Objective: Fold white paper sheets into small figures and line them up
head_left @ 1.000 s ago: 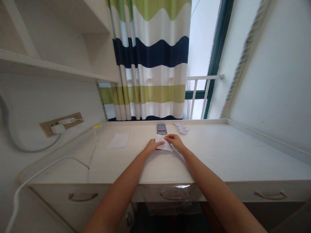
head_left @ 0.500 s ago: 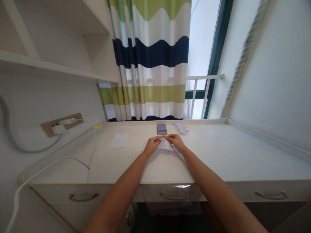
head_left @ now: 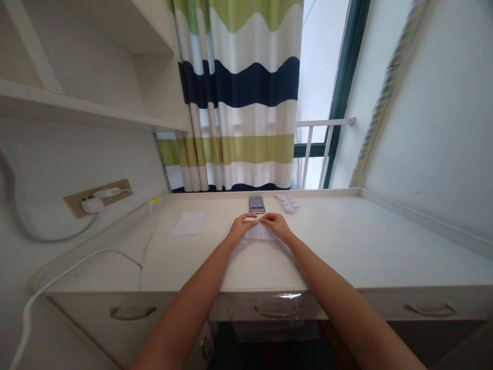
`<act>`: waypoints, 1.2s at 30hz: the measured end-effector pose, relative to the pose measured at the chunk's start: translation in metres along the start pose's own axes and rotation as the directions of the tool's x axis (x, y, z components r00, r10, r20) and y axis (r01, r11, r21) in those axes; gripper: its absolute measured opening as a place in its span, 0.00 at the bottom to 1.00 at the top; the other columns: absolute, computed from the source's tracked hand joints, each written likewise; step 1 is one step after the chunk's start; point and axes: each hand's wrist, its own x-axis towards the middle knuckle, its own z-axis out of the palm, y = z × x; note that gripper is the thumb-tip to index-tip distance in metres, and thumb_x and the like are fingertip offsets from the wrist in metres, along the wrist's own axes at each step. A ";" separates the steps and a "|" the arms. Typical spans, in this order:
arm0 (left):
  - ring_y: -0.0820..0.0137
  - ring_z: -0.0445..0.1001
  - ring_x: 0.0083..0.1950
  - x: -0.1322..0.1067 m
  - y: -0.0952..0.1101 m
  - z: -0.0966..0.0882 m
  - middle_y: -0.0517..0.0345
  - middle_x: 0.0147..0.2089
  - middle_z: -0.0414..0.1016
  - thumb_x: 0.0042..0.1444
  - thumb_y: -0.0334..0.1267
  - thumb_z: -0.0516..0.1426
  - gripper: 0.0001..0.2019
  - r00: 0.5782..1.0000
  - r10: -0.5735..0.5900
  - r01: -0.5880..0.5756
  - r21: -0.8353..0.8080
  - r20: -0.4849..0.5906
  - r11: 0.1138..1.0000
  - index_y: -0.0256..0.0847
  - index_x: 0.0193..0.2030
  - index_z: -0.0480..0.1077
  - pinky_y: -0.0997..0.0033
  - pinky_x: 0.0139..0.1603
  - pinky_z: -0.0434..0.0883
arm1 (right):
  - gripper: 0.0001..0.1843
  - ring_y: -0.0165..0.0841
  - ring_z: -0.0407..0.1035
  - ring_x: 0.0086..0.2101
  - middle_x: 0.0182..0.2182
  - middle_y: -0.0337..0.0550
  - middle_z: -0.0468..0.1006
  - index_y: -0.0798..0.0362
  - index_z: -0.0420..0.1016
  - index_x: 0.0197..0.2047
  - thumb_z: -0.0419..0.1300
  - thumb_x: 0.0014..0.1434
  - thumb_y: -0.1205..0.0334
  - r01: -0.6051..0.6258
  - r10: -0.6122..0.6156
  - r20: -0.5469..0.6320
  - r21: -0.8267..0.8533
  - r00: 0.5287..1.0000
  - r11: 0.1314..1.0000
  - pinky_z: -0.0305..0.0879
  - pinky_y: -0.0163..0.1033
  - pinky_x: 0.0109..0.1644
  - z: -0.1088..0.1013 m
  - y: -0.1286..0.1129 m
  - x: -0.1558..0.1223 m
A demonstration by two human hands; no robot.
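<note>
A folded sheet of white paper (head_left: 261, 232) lies on the pale wooden desk (head_left: 346, 241), directly in front of me. My left hand (head_left: 242, 229) pinches its upper left part between fingers and thumb. My right hand (head_left: 276, 224) holds its upper right part, and the two sets of fingertips nearly meet above the fold. A smartphone (head_left: 257, 205) lies flat just beyond my hands, with its screen lit. Several small folded paper pieces (head_left: 288, 203) sit to its right, and a flat white sheet (head_left: 188, 224) lies to the left.
A wall socket strip (head_left: 97, 198) with a plugged-in white charger sits left of the desk, and a white cable (head_left: 77, 263) runs across the desk's left part. Drawers with handles line the desk front. A striped curtain (head_left: 234, 92) and a window stand beyond.
The paper has gone from a looser, wider shape under my hands to a tighter fold. My hands have moved closer together at its top edge. The phone and other items have not moved.
</note>
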 end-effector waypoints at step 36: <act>0.76 0.65 0.23 -0.010 0.005 -0.006 0.59 0.22 0.70 0.33 0.43 0.62 0.17 0.882 -0.292 0.321 -0.020 0.370 0.947 0.31 0.27 0.70 0.76 0.26 0.59 | 0.15 0.22 0.48 0.16 0.12 0.31 0.59 0.57 0.66 0.18 0.60 0.37 0.52 -0.185 0.164 0.129 0.168 0.978 0.968 0.42 0.32 0.20 0.005 -0.024 -0.012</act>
